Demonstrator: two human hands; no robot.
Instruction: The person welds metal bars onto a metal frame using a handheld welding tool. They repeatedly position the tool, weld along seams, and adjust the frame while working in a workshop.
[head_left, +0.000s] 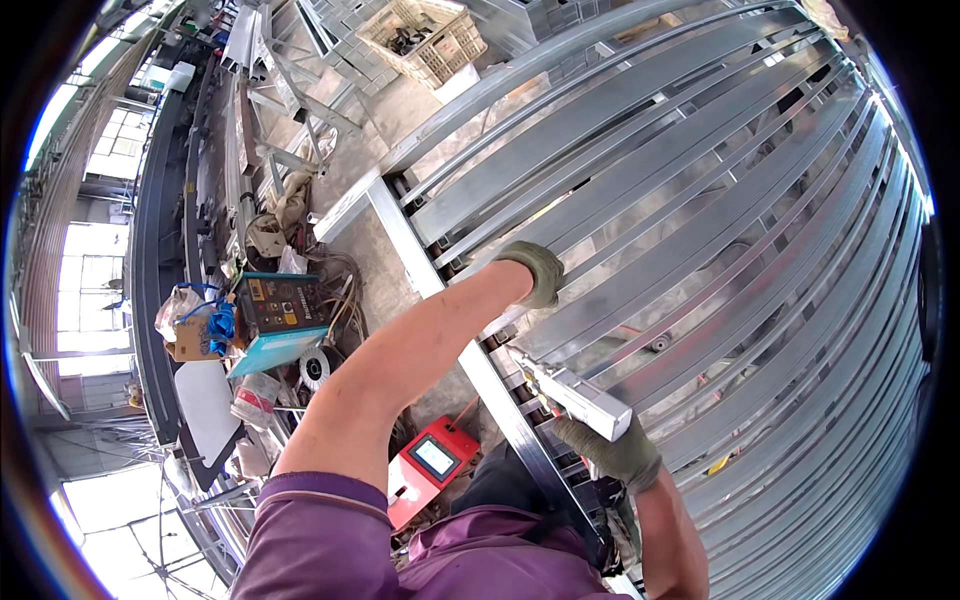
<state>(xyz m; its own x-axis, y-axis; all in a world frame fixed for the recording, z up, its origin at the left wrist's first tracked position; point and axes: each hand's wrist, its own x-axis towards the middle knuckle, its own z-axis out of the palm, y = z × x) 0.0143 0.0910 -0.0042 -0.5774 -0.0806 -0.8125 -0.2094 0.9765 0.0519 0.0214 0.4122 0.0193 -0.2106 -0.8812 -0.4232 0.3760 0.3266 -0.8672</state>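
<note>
Found nearest, lower right: a right hand [612,452], gloved in green, closed around one pale boxy handheld tool [588,398]. Noted of the axis: long, slanting up and left out of that grip, crosswise to the slats [640,280], with the narrow nose by the inner edge of the side beam [405,238]. Judged decisive for any further movement: this line from grip to nose, and the standing of nose against beam; right hand far the nearer to the tool.

Just beyond, above the nose: a left hand [540,272], gloved alike, fist-like over the slats, apart from the tool. With the fingers turned under, cannot tell whether empty or holding an edge.

Counted, near to far: two gloved hands; one tool; one side beam crossing the slat ends; more than ten slats, wide and narrow; one red unit with screen [430,468]; one wire spool [315,370]; one teal-sided control box [283,310]; one pale plastic crate [445,58] at the far top.
</note>
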